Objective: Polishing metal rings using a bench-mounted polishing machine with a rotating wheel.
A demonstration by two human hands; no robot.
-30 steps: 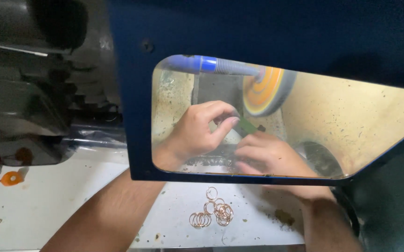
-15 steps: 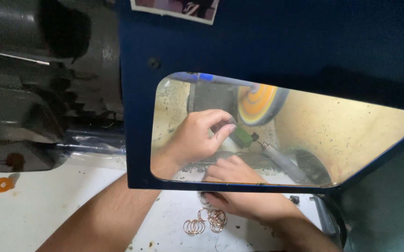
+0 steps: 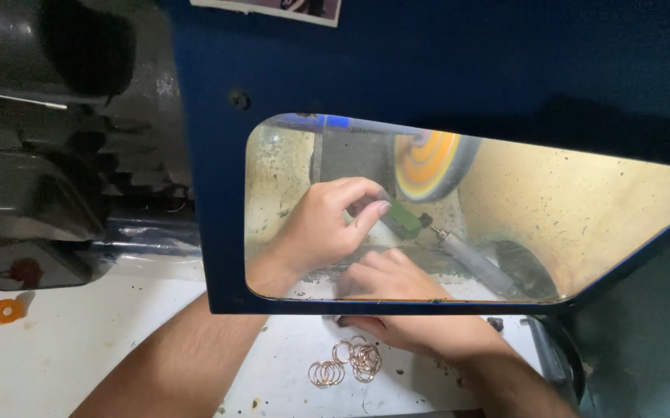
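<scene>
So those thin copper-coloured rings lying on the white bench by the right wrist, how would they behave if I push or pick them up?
The rings look like thin wire loops, so probably very light and quick to scatter at a nudge. They lie flat and overlapping, so several may drag along together, and pinching one off the white bench looks fiddly. Round as they are, one stood on edge could roll.

A small rectangular label (image 3: 273, 8), pale-edged with a dark picture, sits atop the blue panel (image 3: 443, 62).

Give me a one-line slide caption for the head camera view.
Behind a blue guard window, the left hand holds a green stick near an orange buffing wheel; right hand below, rings on the bench.
</scene>
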